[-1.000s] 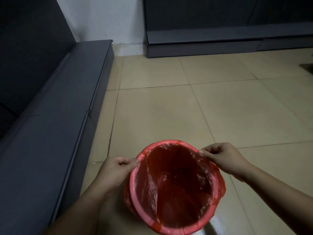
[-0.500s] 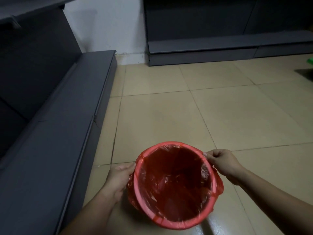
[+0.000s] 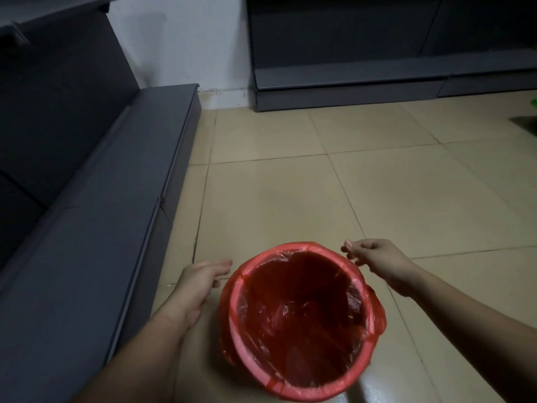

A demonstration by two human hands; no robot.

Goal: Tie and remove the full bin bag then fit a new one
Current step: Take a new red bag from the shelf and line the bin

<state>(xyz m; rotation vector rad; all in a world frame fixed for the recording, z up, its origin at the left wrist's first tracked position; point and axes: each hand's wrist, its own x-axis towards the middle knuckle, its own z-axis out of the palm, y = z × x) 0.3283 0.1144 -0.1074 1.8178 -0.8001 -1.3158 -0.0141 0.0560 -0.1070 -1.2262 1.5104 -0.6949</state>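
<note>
A round pink-red bin (image 3: 252,365) stands on the tiled floor low in the head view. A thin red bin bag (image 3: 302,309) lines its inside and folds over the rim, with loose plastic hanging down the right side. Nothing shows inside the bag. My left hand (image 3: 200,282) hovers just left of the rim with fingers spread, touching nothing. My right hand (image 3: 377,258) floats beside the far right rim, fingers loosely curled, and holds nothing.
Low dark grey shelving (image 3: 96,216) runs along the left, close to the bin. More grey shelf units (image 3: 348,82) stand against the back wall. Beige floor tiles (image 3: 290,199) stretch ahead and to the right. A small green object (image 3: 534,101) shows at the right edge.
Both hands have let go of the bag's edge at the rim and drawn slightly away. The bin has stayed upright on the floor.
</note>
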